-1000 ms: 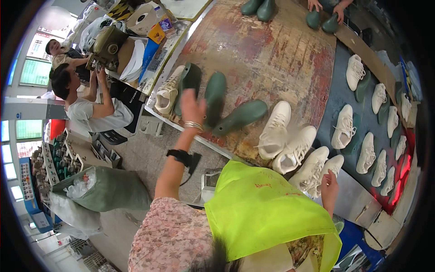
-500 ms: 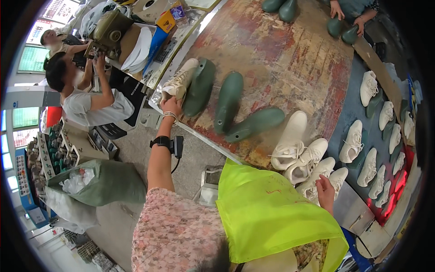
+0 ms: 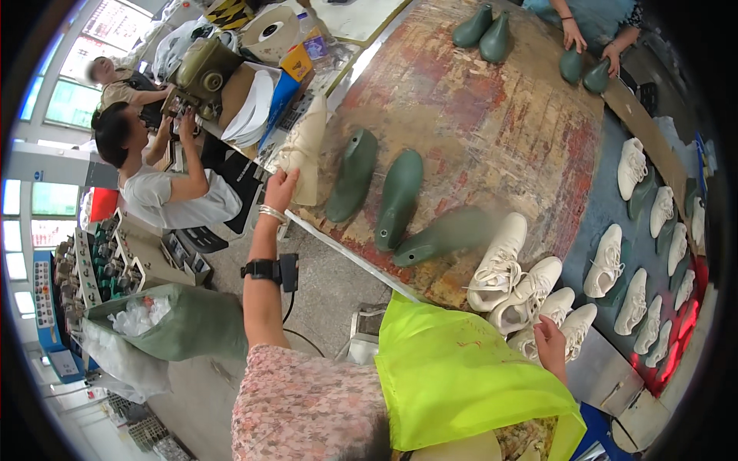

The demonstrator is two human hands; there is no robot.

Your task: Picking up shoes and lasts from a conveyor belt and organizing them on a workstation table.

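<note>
1. The left hand (image 3: 284, 184) is closed on the heel end of a cream lace-up sneaker (image 3: 307, 134) at the bench's (image 3: 477, 127) left edge.
2. For good handling, a firm heel grip, fingers clear of the laces, should keep it steady; lifting it clear of the dark-green, foot-shaped last (image 3: 352, 177) just beside it would avoid knocks.
3. The right hand (image 3: 550, 342) is loosely curled beside cream sneakers (image 3: 578, 326); whether it grips one, I cannot tell.
4. The held sneaker looks pale and slender, toe pointing away; blur hides finer detail.
</note>
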